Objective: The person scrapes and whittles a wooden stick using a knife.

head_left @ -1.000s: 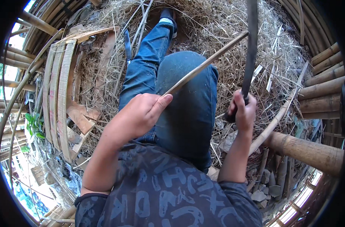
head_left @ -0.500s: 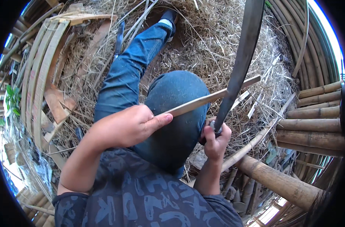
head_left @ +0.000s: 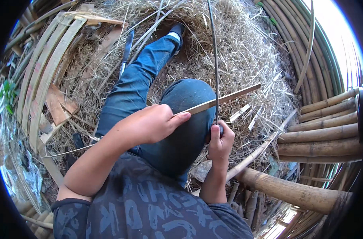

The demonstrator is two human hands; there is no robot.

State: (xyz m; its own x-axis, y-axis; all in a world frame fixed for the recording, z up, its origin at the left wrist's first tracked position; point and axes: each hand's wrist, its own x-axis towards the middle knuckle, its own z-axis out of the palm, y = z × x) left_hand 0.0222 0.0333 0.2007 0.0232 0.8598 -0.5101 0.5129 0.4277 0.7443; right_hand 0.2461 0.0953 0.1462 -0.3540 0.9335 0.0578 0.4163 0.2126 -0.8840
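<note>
Head view: left hand (head_left: pixel 159 123) grips strip (head_left: pixel 238 94), right hand (head_left: pixel 221 146) grips knife (head_left: pixel 215 59); should knife skid off strip, knee (head_left: pixel 187 89) could be cut.

Stick (head_left: pixel 233 95): light brown
Blade (head_left: pixel 215 59): dark grey
Shirt (head_left: pixel 143 209): charcoal, covered in blue-grey block letters
Jeans (head_left: pixel 123 97): blue, faded paler in patches
Sock (head_left: pixel 174 35): white
Shavings (head_left: pixel 233 47): straw yellow
Boards (head_left: pixel 50 73): pale tan, with faint pinkish-red marks
Thick pole (head_left: pixel 289 189): tan, mottled darker brown
Leaves (head_left: pixel 8 95): bright green
</note>
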